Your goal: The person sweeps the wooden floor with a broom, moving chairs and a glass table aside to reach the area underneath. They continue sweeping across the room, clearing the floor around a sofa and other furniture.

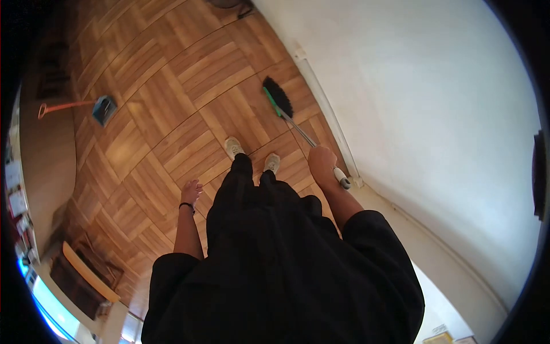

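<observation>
My right hand is wrapped round the grey handle of a broom. The broom's green head with black bristles rests on the wooden floor close to the wall. Behind my fist the pale grip end of the handle sticks out. My left hand hangs at my side with nothing in it, its fingers loosely bent and a dark band on the wrist. Off to the left, a blue dustpan with an orange handle stands on the floor, away from both hands.
A white wall with a skirting board runs along the right. My shoes are on the parquet floor. A wooden chair is at lower left, below a brown panel. A dark object lies at the top.
</observation>
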`<action>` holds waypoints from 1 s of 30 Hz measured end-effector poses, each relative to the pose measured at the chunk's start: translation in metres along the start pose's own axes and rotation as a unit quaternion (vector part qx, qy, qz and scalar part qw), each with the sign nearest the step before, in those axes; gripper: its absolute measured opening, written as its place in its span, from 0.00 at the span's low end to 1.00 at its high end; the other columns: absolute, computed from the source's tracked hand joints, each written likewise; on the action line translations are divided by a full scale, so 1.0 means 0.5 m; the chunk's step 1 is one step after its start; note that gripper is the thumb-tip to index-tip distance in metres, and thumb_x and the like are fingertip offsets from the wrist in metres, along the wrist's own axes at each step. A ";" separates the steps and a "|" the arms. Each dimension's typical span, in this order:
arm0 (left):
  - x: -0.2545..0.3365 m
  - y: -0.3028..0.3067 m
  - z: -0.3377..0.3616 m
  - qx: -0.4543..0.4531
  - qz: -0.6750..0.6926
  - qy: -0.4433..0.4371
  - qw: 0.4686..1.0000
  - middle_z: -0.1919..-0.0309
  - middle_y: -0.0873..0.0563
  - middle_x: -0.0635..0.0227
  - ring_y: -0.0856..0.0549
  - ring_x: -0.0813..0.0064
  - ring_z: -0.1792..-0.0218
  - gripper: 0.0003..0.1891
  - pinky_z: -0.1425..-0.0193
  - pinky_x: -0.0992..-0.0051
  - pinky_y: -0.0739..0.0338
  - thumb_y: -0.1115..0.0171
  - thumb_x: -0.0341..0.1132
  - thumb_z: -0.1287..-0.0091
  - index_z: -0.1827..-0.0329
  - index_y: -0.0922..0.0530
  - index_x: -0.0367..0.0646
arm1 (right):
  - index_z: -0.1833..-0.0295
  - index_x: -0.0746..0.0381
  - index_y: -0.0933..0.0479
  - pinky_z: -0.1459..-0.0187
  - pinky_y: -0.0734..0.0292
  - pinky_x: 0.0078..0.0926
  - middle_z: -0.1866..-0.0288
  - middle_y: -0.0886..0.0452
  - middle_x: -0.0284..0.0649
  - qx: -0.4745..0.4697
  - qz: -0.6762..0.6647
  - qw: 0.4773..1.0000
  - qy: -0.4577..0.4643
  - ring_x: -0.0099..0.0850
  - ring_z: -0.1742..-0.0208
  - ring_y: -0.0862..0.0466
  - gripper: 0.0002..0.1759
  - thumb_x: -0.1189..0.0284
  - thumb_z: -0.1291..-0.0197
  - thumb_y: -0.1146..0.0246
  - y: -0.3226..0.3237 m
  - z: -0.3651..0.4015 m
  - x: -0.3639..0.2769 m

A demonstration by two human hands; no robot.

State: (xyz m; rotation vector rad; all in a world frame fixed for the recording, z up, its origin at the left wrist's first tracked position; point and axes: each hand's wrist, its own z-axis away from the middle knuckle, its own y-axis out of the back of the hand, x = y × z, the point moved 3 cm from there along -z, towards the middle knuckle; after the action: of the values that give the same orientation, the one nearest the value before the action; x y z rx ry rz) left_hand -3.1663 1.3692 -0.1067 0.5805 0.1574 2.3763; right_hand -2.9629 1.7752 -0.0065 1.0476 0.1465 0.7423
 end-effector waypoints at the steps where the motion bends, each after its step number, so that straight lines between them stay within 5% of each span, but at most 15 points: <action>1: -0.034 0.031 -0.012 -0.003 0.007 0.029 1.000 0.62 0.18 0.66 0.20 0.76 0.63 0.18 0.63 0.75 0.28 0.47 0.49 0.35 0.54 0.27 0.43 | 0.68 0.62 0.19 0.69 0.20 0.35 0.70 0.17 0.44 -0.004 -0.006 0.999 0.046 0.40 0.67 0.15 0.09 0.72 0.43 0.45 0.003 -0.010 -0.046; 7: -0.207 0.134 -0.005 0.045 0.119 0.166 0.978 0.54 0.19 0.61 0.20 0.68 0.55 0.22 0.49 0.64 0.29 0.51 0.49 0.33 0.45 0.29 0.42 | 0.63 0.62 0.19 0.67 0.20 0.35 0.69 0.17 0.45 -0.042 0.012 0.969 0.243 0.40 0.65 0.15 0.10 0.71 0.42 0.45 0.044 -0.086 -0.380; 13: -0.250 0.137 0.041 0.059 0.184 0.181 0.964 0.52 0.19 0.58 0.20 0.64 0.53 0.24 0.46 0.59 0.31 0.53 0.48 0.32 0.40 0.30 0.40 | 0.63 0.64 0.19 0.61 0.21 0.38 0.66 0.17 0.46 -0.125 -0.007 0.956 0.263 0.41 0.59 0.16 0.16 0.64 0.41 0.46 0.168 -0.096 -0.579; 18: -0.269 0.104 -0.006 0.018 0.203 0.199 0.959 0.52 0.19 0.60 0.20 0.65 0.53 0.23 0.48 0.59 0.31 0.51 0.48 0.33 0.42 0.29 0.42 | 0.64 0.65 0.20 0.57 0.24 0.43 0.65 0.17 0.48 -0.136 -0.073 0.967 0.204 0.44 0.60 0.17 0.20 0.58 0.43 0.45 0.258 -0.086 -0.478; 24: -0.202 0.099 -0.089 0.013 0.161 0.150 0.975 0.57 0.17 0.62 0.18 0.68 0.59 0.23 0.52 0.61 0.30 0.50 0.50 0.34 0.44 0.28 0.44 | 0.64 0.65 0.21 0.54 0.26 0.44 0.64 0.18 0.52 -0.015 -0.057 0.988 0.141 0.49 0.58 0.19 0.22 0.54 0.44 0.42 0.283 -0.114 -0.199; 30: -0.035 0.113 -0.127 0.011 0.096 0.107 0.990 0.58 0.17 0.63 0.18 0.70 0.61 0.22 0.55 0.61 0.28 0.49 0.50 0.35 0.45 0.28 0.44 | 0.66 0.65 0.20 0.60 0.22 0.41 0.67 0.18 0.51 0.018 0.008 0.999 0.027 0.47 0.62 0.17 0.18 0.59 0.42 0.42 0.355 -0.145 -0.024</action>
State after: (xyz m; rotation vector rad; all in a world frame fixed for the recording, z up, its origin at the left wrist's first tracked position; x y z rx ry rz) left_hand -3.2165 1.3175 -0.1550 0.3636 0.2322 2.6249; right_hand -3.0904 1.8712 0.1002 1.0643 0.1988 0.7847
